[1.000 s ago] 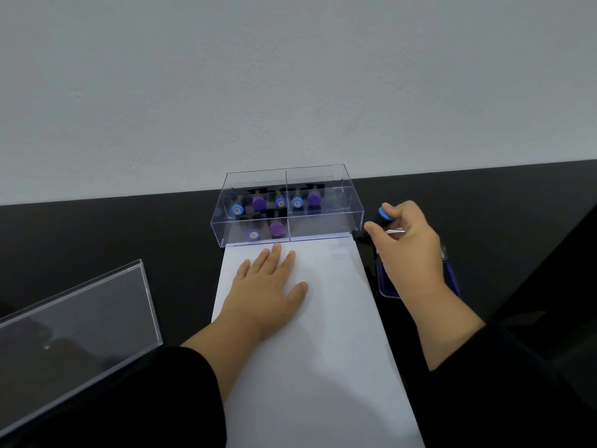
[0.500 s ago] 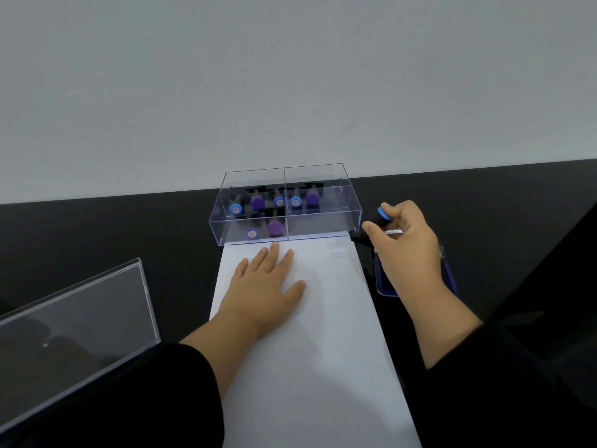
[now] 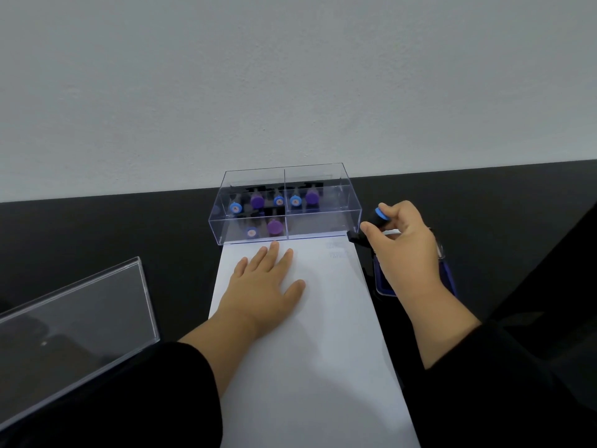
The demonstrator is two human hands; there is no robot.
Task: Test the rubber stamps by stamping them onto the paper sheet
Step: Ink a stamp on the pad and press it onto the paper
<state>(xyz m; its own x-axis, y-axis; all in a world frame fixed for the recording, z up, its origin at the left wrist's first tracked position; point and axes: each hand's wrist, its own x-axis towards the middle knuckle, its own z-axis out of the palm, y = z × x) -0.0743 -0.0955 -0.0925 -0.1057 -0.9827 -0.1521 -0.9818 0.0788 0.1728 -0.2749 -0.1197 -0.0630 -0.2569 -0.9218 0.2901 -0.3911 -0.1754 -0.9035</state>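
The right hand (image 3: 400,244) grips a stamp (image 3: 378,218) over the ink pad (image 3: 449,279), at the sheet's (image 3: 310,350) far right corner. The left hand (image 3: 261,286) lies flat, fingers straight, on the sheet. Ink the face evenly, then press straight down onto bare paper.

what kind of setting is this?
Probably a plain desk or test bench against a bare wall: black tabletop, a clear box of rubber stamps, a paper sheet, and a blue ink pad.

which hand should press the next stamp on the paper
Right. The right hand already grips a stamp beside the paper; the left hand lies flat, pinning it down.
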